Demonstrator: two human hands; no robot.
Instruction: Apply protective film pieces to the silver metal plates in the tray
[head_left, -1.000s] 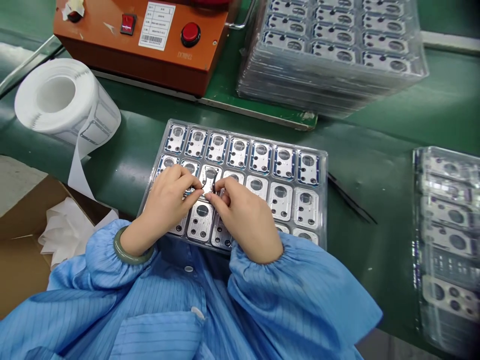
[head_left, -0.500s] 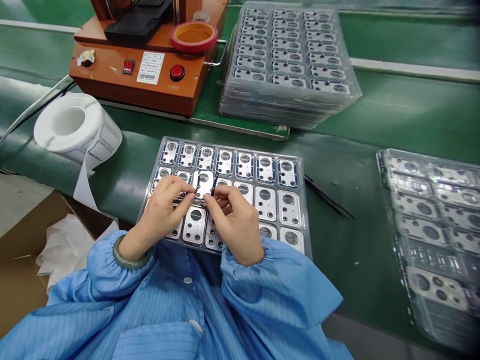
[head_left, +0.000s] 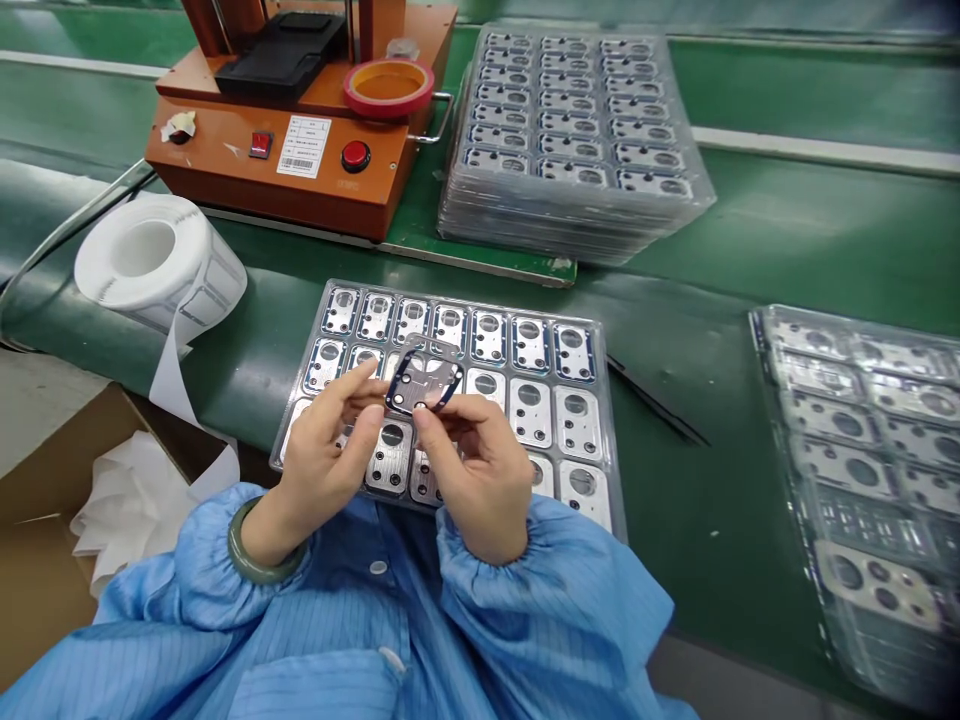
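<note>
Worn items: blue work garment, one bangle.
Blue garment (head_left: 330,620) with fine darker stripes, pale buttons (head_left: 378,568) down the front and full sleeves (head_left: 555,600) gathered at the wrists; smooth, rounded green bangle (head_left: 259,560) at the left wrist.

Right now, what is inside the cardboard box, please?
Crumpled white strips, perhaps label backing, lie in the cardboard box. The white strips cover what is beneath them, and the left sleeve hides part of the box, so I cannot see there.

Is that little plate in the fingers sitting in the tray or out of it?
Out: the right hand holds the plate tilted, above the tray, overlapping its pockets.
</note>
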